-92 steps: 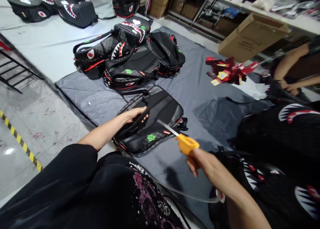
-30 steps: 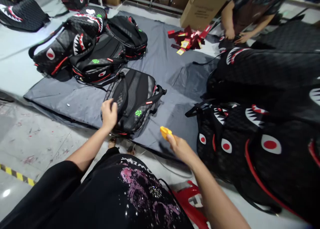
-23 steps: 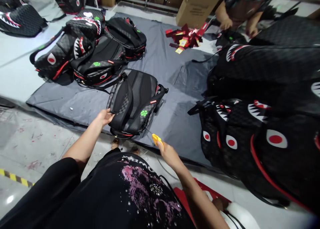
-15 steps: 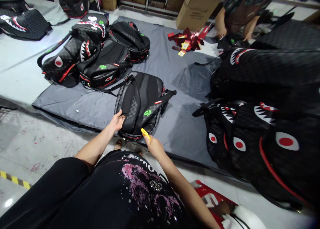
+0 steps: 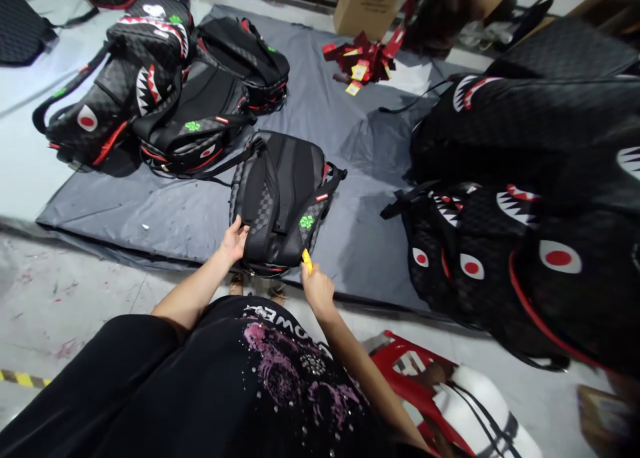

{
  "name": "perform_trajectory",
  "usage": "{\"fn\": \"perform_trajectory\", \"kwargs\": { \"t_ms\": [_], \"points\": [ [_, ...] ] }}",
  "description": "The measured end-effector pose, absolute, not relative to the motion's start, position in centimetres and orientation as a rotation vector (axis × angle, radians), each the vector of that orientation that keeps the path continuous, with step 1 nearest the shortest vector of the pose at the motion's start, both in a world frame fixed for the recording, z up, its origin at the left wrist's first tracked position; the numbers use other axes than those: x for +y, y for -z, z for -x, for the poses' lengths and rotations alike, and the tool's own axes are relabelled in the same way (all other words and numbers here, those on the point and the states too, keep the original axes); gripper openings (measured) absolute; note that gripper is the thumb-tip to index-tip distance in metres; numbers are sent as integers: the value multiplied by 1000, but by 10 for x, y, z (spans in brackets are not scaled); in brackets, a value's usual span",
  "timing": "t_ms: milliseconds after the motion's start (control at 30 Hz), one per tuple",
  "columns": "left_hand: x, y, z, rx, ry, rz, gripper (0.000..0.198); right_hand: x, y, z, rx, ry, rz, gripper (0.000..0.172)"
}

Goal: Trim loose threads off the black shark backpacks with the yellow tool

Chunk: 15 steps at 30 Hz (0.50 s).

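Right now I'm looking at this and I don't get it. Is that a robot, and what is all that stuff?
No robot here! These are a person's own bare hands, and a camera worn on their head looks down past their shirt. The left hand touches the side of a dark backpack lying on a grey sheet. The right hand holds a small yellow thing; I can't tell what it is. Farther off are more backpacks and a heap of red tags.
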<state>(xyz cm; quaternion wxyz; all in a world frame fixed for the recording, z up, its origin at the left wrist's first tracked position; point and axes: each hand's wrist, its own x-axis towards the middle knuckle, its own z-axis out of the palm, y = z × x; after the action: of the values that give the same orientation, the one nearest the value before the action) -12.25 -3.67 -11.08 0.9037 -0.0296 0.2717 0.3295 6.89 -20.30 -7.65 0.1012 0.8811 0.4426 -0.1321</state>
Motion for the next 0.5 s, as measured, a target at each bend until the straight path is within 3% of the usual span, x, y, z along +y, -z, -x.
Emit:
{"fn": "perform_trajectory", "kwargs": {
  "t_ms": [133, 267, 500],
  "points": [
    [-31, 107, 116, 513, -832, 36, 60, -196, 79, -74, 1278, 393, -2618, 46],
    [-25, 105, 121, 462, -682, 13, 74, -194, 81, -75, 1270, 390, -2618, 46],
    [-13, 104, 119, 371, -622, -68, 76, -199, 69, -80, 1193, 406, -2645, 49]
  ]
}}
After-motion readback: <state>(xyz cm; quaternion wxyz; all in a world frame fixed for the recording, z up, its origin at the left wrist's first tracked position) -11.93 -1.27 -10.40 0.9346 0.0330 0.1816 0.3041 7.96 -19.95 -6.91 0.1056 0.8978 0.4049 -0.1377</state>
